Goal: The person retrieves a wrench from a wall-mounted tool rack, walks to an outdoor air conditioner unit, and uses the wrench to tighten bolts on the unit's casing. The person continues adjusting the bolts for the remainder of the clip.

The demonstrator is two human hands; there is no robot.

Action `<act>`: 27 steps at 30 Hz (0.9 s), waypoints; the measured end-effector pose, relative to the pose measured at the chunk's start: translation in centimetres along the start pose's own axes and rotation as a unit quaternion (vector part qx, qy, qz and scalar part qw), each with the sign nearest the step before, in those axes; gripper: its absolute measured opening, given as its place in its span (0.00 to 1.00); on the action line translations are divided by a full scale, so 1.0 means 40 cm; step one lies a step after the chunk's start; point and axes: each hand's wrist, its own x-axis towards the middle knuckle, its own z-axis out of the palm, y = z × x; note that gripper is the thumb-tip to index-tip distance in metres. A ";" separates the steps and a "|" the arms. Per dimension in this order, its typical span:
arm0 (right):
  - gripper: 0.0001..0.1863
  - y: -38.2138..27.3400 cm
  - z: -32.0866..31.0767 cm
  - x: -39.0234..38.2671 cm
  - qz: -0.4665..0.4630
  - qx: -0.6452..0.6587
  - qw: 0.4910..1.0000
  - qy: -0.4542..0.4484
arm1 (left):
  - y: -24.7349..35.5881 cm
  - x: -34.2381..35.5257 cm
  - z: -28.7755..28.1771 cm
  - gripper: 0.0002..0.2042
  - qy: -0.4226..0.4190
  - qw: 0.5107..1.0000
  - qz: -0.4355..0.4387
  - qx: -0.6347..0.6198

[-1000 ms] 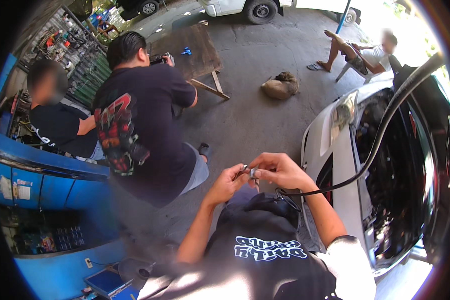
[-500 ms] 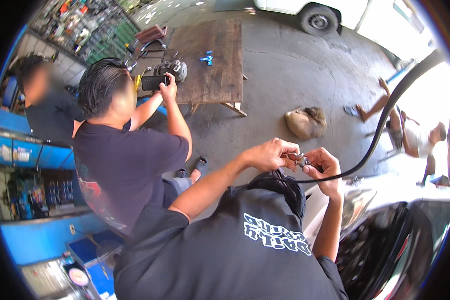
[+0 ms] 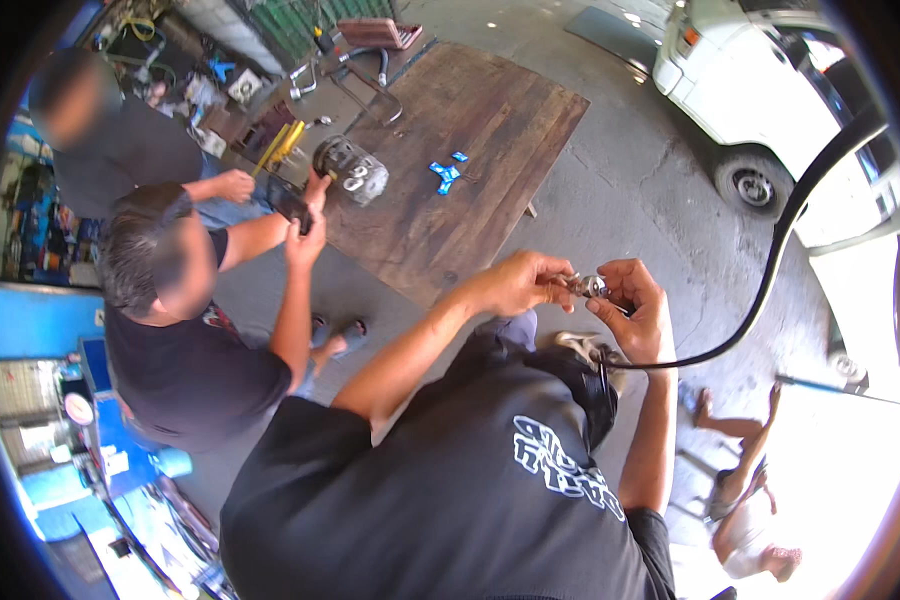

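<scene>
In front of my torso I hold a small silvery metal part (image 3: 592, 287) with a rounded end. My left hand (image 3: 526, 283) pinches its left side between thumb and fingertips. My right hand (image 3: 638, 308) is curled around the other side, thumb and forefinger closed on it. Fingers cover much of the part, so its exact kind is not clear. Both hands are close together, nearly touching.
Ahead stands a wooden table (image 3: 470, 130) with a metal engine component (image 3: 352, 172), blue pieces (image 3: 446, 175) and a reddish case (image 3: 378, 33). A person with a phone (image 3: 292, 203) stands at left, another behind. A black cable (image 3: 760, 310) arcs at right. A white vehicle (image 3: 760, 110) is parked beyond.
My view has swung to the right, and I have moved closer to the table. Both hands keep hold of the metal part. The neighbouring person's phone is lower and tilted.
</scene>
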 end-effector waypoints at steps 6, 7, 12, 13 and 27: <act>0.14 0.083 -0.275 0.401 -0.003 -0.032 0.999 0.041 | 0.105 0.466 -0.172 0.12 0.013 0.991 -0.014 0.133; 0.13 0.090 -0.332 0.453 -0.017 -0.077 0.996 0.034 | 0.122 0.528 -0.180 0.12 0.015 0.992 0.001 0.125; 0.12 0.155 -0.578 0.718 -0.050 -0.040 0.998 0.012 | 0.178 0.863 -0.249 0.13 0.017 0.993 0.051 0.103; 0.12 0.174 -0.615 0.777 -0.064 -0.035 0.997 0.004 | 0.181 0.924 -0.266 0.14 0.025 0.993 0.043 0.111; 0.17 0.362 -1.084 1.648 -0.117 -0.045 0.960 -0.249 | 0.194 1.648 -0.444 0.11 0.271 0.962 0.024 0.032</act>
